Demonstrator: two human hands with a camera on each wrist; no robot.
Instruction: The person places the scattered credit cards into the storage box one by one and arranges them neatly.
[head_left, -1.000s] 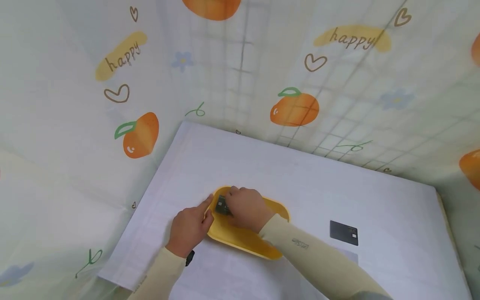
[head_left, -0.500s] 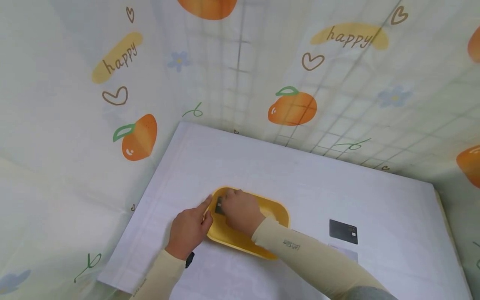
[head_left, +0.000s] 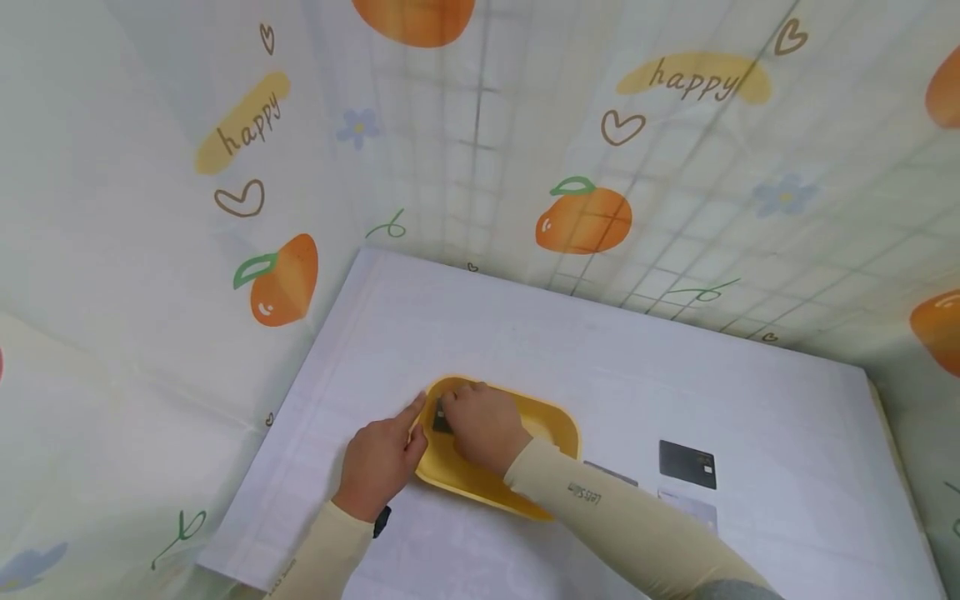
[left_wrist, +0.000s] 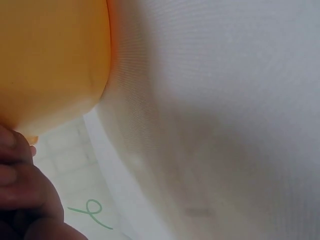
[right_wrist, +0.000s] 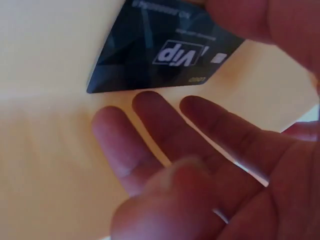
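My right hand (head_left: 486, 427) reaches into the yellow tray (head_left: 564, 417) and holds a dark VIP card (right_wrist: 150, 55) at its left end. In the right wrist view, a digit overlaps the card's upper right corner. Three other fingers (right_wrist: 117, 135) lie spread below the card's lower edge. The card leans against the tray's inside. At the tray's left end my left hand (head_left: 377, 467) grips the rim, index finger stretched along it and thumb close by. Its other fingers look curled beside the outer wall in the left wrist view.
To the right on the white tabletop (head_left: 772, 417) lie a black card (head_left: 687, 463) and a pale card (head_left: 690, 507). Another dark card (head_left: 611, 473) shows only its edge behind the right sleeve. A printed curtain (head_left: 450, 167) rises along the table's back and left.
My right hand has shifted slightly left inside the tray, covering more of the dark card. The right sleeve moved with it, uncovering another card's edge on the table. The left hand stays put.
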